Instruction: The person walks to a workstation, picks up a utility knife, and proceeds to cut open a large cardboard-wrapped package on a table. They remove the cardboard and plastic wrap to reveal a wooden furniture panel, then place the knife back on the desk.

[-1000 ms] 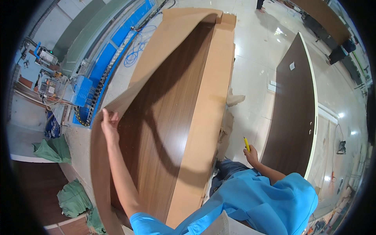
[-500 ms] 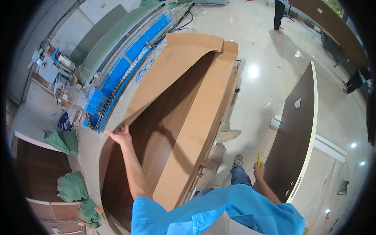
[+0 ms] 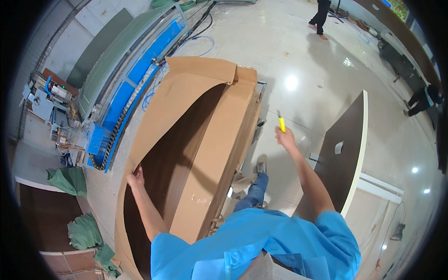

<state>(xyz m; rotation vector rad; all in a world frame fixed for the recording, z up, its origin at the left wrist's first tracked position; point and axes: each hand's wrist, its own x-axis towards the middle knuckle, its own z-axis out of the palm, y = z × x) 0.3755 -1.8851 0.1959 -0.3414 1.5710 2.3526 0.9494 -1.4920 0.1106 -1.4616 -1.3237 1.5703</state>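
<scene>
My left hand [image 3: 135,178] is at the loose edge of a brown cardboard flap [image 3: 151,123], its fingers closed on the edge and partly hidden. The flap is bowed up and out to the left, baring dark wood-grain panels [image 3: 175,163] inside a long cardboard box [image 3: 214,154]. My right hand [image 3: 286,138] is wrapped around a yellow-handled cutter [image 3: 281,124], with a thin dark blade pointing up and away. This hand is in the air to the right of the box, touching nothing else.
A dark panel with a pale edge [image 3: 343,144] stands upright on my right. On the left is a blue and green machine [image 3: 135,74] with cables beside it. Green cloths [image 3: 86,232] lie at lower left. Two other people [image 3: 321,18] are farther off.
My right hand has swung forward and up with the cutter, from beside my leg. My left hand, spread against the flap before, has closed at its edge. My body has shifted forward.
</scene>
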